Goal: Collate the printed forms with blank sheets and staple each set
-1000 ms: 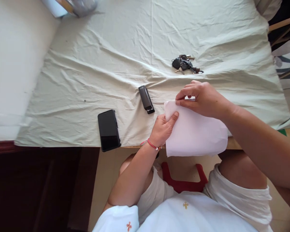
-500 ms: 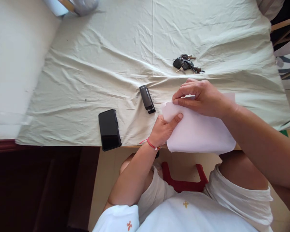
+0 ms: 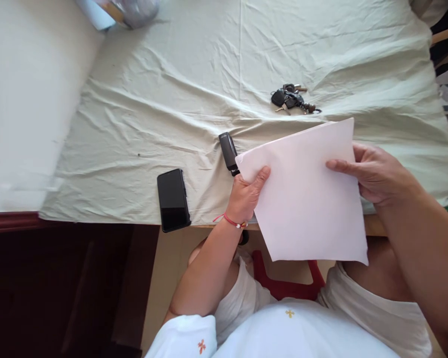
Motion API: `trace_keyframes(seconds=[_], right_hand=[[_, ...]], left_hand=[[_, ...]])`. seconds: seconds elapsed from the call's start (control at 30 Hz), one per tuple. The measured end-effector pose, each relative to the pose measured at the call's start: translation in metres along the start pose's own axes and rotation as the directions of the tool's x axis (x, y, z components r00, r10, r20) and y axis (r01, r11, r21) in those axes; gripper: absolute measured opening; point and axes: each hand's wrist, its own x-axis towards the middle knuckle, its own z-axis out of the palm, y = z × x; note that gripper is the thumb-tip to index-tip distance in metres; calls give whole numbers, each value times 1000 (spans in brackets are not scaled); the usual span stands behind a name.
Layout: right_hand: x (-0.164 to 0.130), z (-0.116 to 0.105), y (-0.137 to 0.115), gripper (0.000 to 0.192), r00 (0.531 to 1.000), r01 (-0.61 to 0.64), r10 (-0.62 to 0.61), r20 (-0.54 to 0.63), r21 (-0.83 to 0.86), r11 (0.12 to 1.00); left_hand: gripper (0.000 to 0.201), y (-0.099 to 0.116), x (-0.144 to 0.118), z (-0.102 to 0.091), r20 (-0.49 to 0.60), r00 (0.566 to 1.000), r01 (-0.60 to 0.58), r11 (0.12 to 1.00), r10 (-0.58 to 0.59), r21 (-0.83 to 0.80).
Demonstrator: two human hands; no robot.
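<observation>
Several white paper sheets [image 3: 309, 204] are held up in a stack over the table's front edge, tilted toward me. My left hand [image 3: 246, 194] grips their left side, thumb on top and fingers hidden beneath. At the right side, my right hand [image 3: 377, 171] is closed on the sheets, its thumb lying on the front face and its fingers behind. A black stapler [image 3: 228, 150] lies on the cloth just beyond my left hand; the paper's upper left corner covers part of it.
A pale green cloth [image 3: 194, 89] with wrinkles covers the table. A black phone [image 3: 173, 200] lies near the front edge at left, and a bunch of keys [image 3: 291, 98] farther back. Below the table stands a red stool [image 3: 287, 288]. A white wall [image 3: 30, 109] borders the left side.
My right hand has moved from the paper's top left corner to its right side. The sheets are now spread flatter and swung up, overlapping the stapler's near end.
</observation>
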Motion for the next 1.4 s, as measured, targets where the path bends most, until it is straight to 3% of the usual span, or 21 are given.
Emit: trace_keyframes(seconds=[0.07,0.13,0.27,0.47,0.6,0.73,0.87,1.03,1.2,1.3,1.4], right_hand=[[-2,-6,3,44,992,-124,124,14,43,991],[-1,-11,6,37,988,-156,155,17,49,987],[1,-16,10,34,998,-61,61,-7,21,998],[-11,-7,1,32,992,-44,33,-121,-94,995],[-13,-7,-1,32,996,-26,25,-82,-19,999],[-12,-12,2,34,988,-148,151,-27,90,985],[-13,-12,5,27,955,-296,297,10,117,948],[-15,-6,4,30,936,-351,351,15,101,931],[-12,1,4,37,917,-398,398,30,-13,917],[-13,2,9,38,923,-383,384,2,-56,922],[-14,-3,15,40,924,-381,381,-25,-108,918]], left_hand=[[41,-1,1,2,0,1000,-4,1000,4,21],[44,0,1,3,36,999,1,1000,-2,30],[48,0,4,4,115,992,37,998,-42,47],[43,0,9,4,38,999,-29,992,24,125],[48,2,7,8,25,999,26,998,-28,60],[48,2,7,11,6,994,112,994,-112,-3],[45,7,8,9,35,992,123,992,-123,-11],[48,24,11,1,164,982,99,994,-90,-48],[16,26,16,-3,29,991,128,992,-128,-4],[18,21,18,-5,-39,993,116,992,-114,44],[29,16,18,-10,-62,997,-15,958,35,288]])
